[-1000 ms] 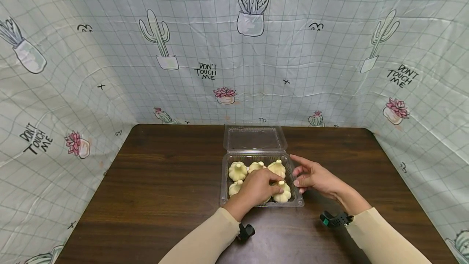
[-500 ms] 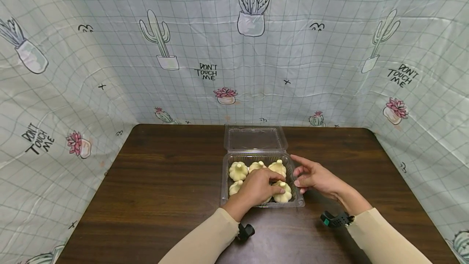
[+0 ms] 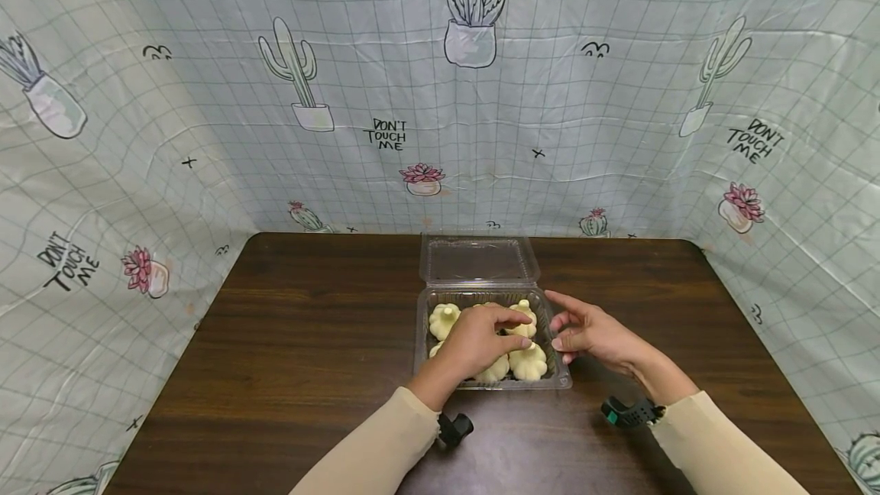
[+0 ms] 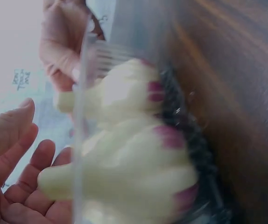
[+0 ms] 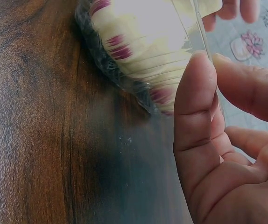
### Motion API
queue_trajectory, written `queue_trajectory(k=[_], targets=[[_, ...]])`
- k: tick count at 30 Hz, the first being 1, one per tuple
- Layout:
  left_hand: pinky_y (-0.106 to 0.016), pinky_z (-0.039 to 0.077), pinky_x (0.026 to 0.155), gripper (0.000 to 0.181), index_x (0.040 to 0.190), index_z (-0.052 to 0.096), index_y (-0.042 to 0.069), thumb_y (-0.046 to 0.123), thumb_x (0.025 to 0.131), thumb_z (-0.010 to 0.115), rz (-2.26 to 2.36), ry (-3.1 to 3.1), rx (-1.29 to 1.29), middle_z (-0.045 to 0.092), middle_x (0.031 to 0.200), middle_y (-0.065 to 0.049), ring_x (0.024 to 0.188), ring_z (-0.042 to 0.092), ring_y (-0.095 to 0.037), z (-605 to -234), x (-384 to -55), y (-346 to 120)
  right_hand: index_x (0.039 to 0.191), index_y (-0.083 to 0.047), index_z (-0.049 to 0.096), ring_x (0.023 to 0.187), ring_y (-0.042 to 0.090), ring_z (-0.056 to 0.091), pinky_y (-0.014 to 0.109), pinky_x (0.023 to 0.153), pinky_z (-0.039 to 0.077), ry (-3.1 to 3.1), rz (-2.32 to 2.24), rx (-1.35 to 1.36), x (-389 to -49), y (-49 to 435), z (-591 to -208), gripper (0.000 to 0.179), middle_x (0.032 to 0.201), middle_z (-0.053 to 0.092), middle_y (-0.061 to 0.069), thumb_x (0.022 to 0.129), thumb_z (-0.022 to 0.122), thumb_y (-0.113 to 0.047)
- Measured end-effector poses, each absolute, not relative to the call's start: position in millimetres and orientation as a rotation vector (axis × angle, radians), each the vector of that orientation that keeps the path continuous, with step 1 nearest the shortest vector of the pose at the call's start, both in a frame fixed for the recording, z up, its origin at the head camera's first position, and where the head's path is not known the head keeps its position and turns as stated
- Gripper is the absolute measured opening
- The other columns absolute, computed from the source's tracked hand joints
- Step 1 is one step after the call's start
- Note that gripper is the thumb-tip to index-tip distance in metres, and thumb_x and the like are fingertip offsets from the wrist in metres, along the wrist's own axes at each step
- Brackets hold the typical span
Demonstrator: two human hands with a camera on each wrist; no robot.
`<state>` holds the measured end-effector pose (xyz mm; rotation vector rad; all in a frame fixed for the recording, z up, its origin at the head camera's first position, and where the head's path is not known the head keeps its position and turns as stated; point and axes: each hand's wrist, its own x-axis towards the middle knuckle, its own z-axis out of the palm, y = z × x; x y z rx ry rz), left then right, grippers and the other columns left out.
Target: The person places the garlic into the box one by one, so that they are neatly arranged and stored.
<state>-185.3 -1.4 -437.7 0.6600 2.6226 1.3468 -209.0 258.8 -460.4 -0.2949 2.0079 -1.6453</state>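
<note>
A clear plastic clamshell box (image 3: 421,361) stands on the dark wooden table with pale garlic bulbs (image 3: 528,363) in two rows. Its lid (image 3: 480,260) lies folded back behind it. My left hand (image 3: 474,338) hovers over the middle of the bulbs, thumb and fingers spread, holding nothing; it covers part of the bulbs behind it. In the left wrist view, bulbs with purple marks (image 4: 169,136) show through the side wall. My right hand (image 3: 596,334) is at the box's right side. The right wrist view shows its thumb and fingers pinching the rim.
The brown wooden table (image 3: 296,342) extends on both sides of the box. A gridded cloth (image 3: 536,113) with printed cacti hangs at the back and along the sides. Each forearm wears a long beige sleeve (image 3: 374,445) and a black wrist strap (image 3: 629,412).
The left hand has let go of the front right garlic bulb and lifted slightly up and back from it. The right hand stays at the box's side.
</note>
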Motion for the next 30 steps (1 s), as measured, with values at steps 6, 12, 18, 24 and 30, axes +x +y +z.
queue_trajectory(k=[6,12,18,24,30], targets=[[-0.029,0.061,0.094,0.029,0.124,0.08,0.015,0.021,0.096,0.079,1.561,2.493,0.58,0.076,0.128,-0.005,0.115,0.073,-0.019,-428,-191,-12,0.168,0.001,0.012,0.075,0.015,0.063,0.03,0.067,0.064,2.019,-1.645,-0.287,-209,259,-462,0.093,0.111,0.051,0.012,0.095,0.07,0.004],[-0.034,0.063,0.09,0.026,0.126,0.078,0.011,0.017,0.1,0.074,1.671,2.509,0.496,0.076,0.124,-0.012,0.109,0.074,-0.024,-421,-204,-34,0.168,0.002,0.01,0.078,0.015,0.064,0.03,0.067,0.064,2.01,-1.654,-0.302,-208,259,-462,0.094,0.11,0.052,0.011,0.096,0.07,0.004],[-0.044,0.062,0.094,0.028,0.128,0.077,0.013,0.014,0.1,0.071,1.714,2.667,0.316,0.076,0.123,-0.012,0.111,0.072,-0.027,-420,-222,-66,0.168,-0.001,0.01,0.079,0.015,0.064,0.03,0.066,0.064,2.006,-1.664,-0.297,-208,259,-464,0.094,0.11,0.051,0.014,0.095,0.069,0.005],[-0.049,0.059,0.1,0.034,0.134,0.074,0.012,0.016,0.1,0.072,1.732,2.676,0.162,0.07,0.133,-0.015,0.122,0.066,-0.03,-424,-235,-96,0.168,0.0,0.01,0.077,0.015,0.064,0.03,0.066,0.064,2.009,-1.661,-0.299,-209,259,-464,0.094,0.11,0.051,0.014,0.096,0.069,0.006],[-0.05,0.055,0.103,0.048,0.145,0.064,0.01,0.015,0.098,0.074,1.695,2.62,0.057,0.065,0.137,-0.019,0.122,0.061,-0.034,-433,-240,-110,0.168,0.0,0.011,0.075,0.016,0.064,0.03,0.066,0.063,2.012,-1.66,-0.299,-209,259,-464,0.094,0.11,0.052,0.014,0.096,0.07,0.005]])
